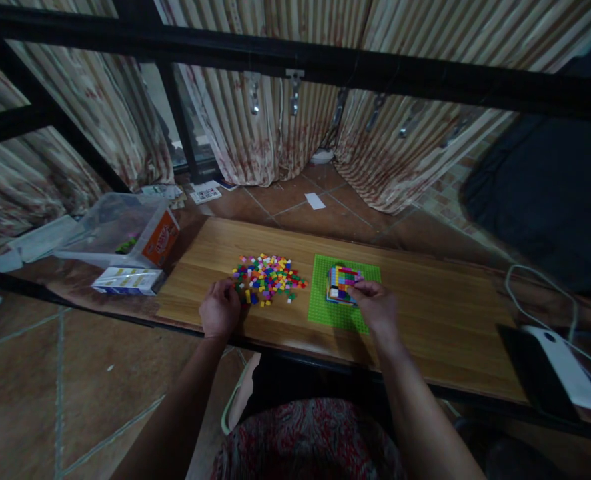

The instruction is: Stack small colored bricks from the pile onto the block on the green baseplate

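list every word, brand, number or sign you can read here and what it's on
Nothing reads with certainty.
Orange label on the clear plastic bin: pale lettering, too blurred to read.
White-and-blue box: print too small to read.
Printed sheet near the curtains: dark print, too small to read.

Dim light, soft shadows on the tabletop [440,313], wide-angle stretching toward darker edges.
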`<state>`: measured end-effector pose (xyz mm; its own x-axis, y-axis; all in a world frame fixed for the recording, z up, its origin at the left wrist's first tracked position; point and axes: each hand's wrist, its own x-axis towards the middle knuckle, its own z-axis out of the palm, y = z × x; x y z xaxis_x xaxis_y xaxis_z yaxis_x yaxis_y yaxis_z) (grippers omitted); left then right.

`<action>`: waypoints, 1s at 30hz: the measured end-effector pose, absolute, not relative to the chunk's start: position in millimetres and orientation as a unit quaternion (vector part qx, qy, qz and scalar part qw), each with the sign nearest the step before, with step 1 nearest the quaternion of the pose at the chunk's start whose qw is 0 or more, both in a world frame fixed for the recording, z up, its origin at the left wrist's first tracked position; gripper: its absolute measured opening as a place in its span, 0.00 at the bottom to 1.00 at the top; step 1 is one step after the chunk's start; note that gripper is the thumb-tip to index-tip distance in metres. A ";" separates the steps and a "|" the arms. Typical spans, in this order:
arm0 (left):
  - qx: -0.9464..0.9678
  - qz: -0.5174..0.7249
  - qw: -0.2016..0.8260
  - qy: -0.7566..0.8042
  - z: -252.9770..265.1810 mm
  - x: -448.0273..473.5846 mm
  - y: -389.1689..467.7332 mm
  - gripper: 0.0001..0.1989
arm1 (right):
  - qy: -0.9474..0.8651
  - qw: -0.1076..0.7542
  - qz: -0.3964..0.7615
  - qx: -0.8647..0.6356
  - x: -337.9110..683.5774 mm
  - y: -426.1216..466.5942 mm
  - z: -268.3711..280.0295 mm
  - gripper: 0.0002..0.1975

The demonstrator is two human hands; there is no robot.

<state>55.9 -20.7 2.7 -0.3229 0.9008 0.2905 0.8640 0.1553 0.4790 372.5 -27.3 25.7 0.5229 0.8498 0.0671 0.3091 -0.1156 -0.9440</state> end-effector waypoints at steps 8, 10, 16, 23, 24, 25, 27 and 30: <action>0.586 0.287 0.035 0.757 4.5 55.9 -21.2 0.10 | -0.430 0.505 0.258 -0.702 375.9 -24.0 20.7 0.14; 0.585 0.285 0.038 0.758 5.3 56.1 -21.3 0.10 | -0.430 0.507 0.263 -0.699 376.0 -22.6 20.2 0.14; 0.592 0.281 0.047 0.754 7.3 56.5 -21.4 0.10 | -0.408 0.542 0.272 -0.683 379.4 -29.9 28.7 0.16; 0.595 0.284 0.053 0.750 5.7 56.4 -22.4 0.11 | -0.471 0.547 0.255 -0.643 346.8 -62.1 49.6 0.12; 0.597 0.285 0.054 0.748 5.3 56.3 -22.5 0.10 | -0.500 0.529 0.265 -0.633 335.3 -65.9 49.3 0.11; 0.597 0.285 0.055 0.748 4.8 56.2 -22.7 0.10 | -0.532 0.502 0.277 -0.622 322.5 -69.1 48.1 0.11; 0.594 0.281 0.057 0.752 4.1 56.1 -23.0 0.10 | -0.604 0.431 0.297 -0.601 296.0 -72.9 43.9 0.10; 0.588 0.281 0.061 0.756 4.0 56.4 -23.5 0.10 | -0.679 0.355 0.273 -0.582 261.3 -70.2 36.4 0.10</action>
